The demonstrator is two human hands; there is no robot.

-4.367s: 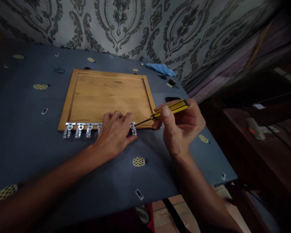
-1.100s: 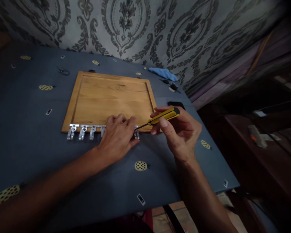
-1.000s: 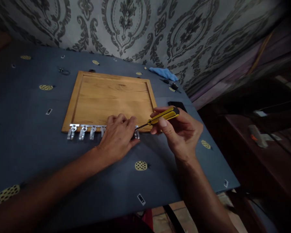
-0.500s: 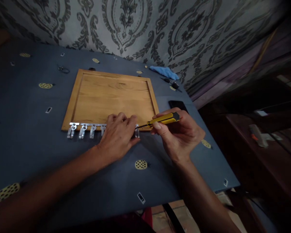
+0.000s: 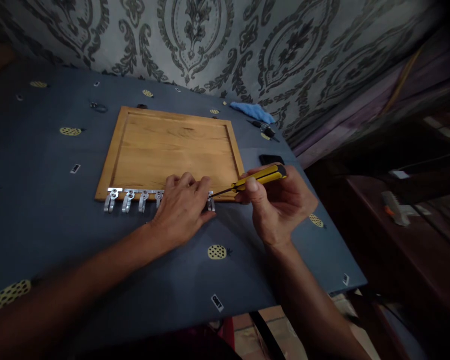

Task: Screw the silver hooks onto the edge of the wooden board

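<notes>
A wooden framed board [image 5: 176, 150] lies flat on the table, with a metal hook rail [image 5: 135, 194] along its near edge. My left hand [image 5: 182, 207] grips the rail toward its right part, fingers on top and thumb at the front, covering some of the hooks. Closed around a yellow and black screwdriver [image 5: 260, 178], my right hand [image 5: 285, 205] holds it slanting down to the left. The tool's thin tip meets the rail at the rightmost hook [image 5: 211, 202], just beside my left thumb. Whether a screw sits under the tip is too small to tell.
The table [image 5: 97, 290] has a blue-grey pineapple-print cover. Behind the board are a blue cloth [image 5: 252, 112] and a small dark tool [image 5: 265, 129]. A black phone [image 5: 271, 160] lies right of the board. Patterned fabric [image 5: 195, 40] hangs at the back. A red-brown surface [image 5: 375, 200] stands at the right.
My right hand and the screwdriver handle have shifted slightly up and right, and the grip on the handle has changed. My left hand has stayed on the hook rail.
</notes>
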